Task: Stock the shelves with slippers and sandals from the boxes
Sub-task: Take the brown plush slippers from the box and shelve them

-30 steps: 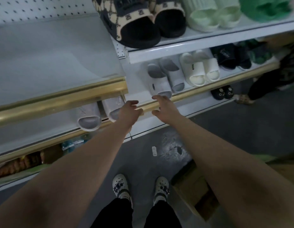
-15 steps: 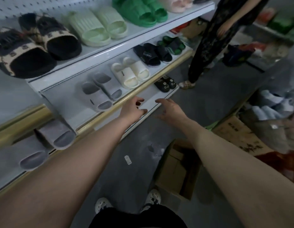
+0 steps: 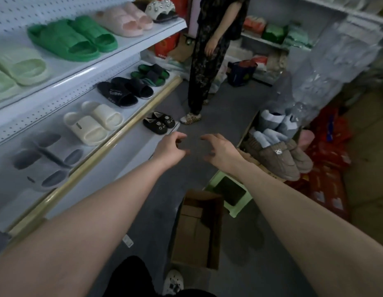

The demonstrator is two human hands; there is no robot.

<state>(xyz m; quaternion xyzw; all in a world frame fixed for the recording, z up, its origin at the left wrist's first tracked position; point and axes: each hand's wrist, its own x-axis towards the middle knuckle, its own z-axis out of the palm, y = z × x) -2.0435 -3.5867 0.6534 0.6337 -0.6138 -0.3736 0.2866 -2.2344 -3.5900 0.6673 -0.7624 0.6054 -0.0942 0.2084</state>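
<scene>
Both arms stretch out over the grey floor, the left hand (image 3: 171, 150) and right hand (image 3: 221, 151) near each other but apart, fingers loosely curled around nothing. To the left the shelves (image 3: 104, 148) carry pairs in rows: grey slippers (image 3: 46, 159), cream slippers (image 3: 94, 123) and black slides (image 3: 124, 91) on the middle level, green slides (image 3: 72, 38) above, black cat-face slippers (image 3: 159, 124) lowest. An open cardboard box (image 3: 194, 243) sits on the floor beneath the forearms, and brown fleece slippers (image 3: 280, 157) lie heaped to the right. Another person (image 3: 209, 50) stands farther along.
</scene>
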